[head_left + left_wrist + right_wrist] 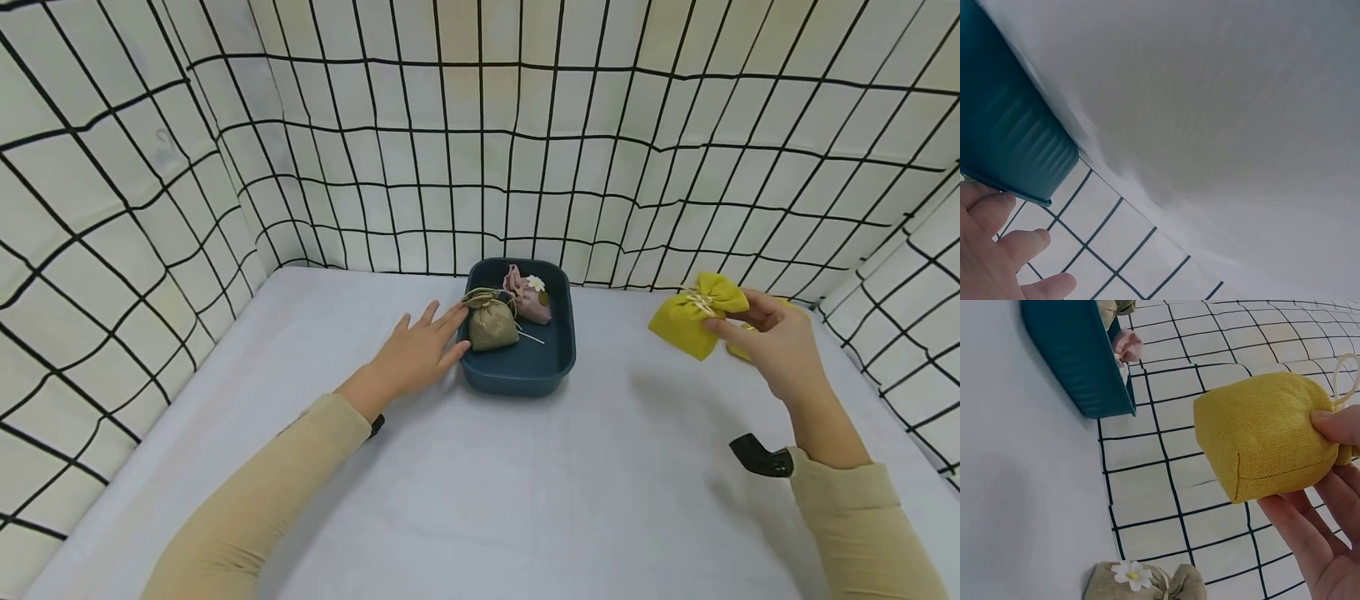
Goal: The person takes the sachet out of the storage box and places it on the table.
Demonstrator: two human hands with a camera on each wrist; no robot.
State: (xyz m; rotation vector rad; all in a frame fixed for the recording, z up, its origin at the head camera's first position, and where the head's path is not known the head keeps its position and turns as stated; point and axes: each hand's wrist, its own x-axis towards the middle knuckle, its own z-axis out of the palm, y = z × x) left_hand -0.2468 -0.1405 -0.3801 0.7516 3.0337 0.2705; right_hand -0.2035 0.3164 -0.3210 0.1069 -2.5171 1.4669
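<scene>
My right hand (780, 342) pinches a yellow drawstring pouch (684, 323) between thumb and fingers, above the table's right side. In the right wrist view the pouch (1260, 434) is full and boxy, its cord loop at the edge. With fingers spread, my left hand (416, 354) touches the left rim of a dark blue plastic bin (517, 385). Inside the bin lie an olive-beige drawstring pouch (492, 327) and a pink pouch (531, 304) with a white flower. In the left wrist view the left fingertips (1000, 209) rest at the bin's edge.
Behind the right hand a yellowish item (738, 354) is mostly hidden. The right wrist view shows a beige pouch with a white daisy (1132, 575) on the table. Black wire grid (480, 158) panels surround the white tabletop (480, 500) at the back and sides.
</scene>
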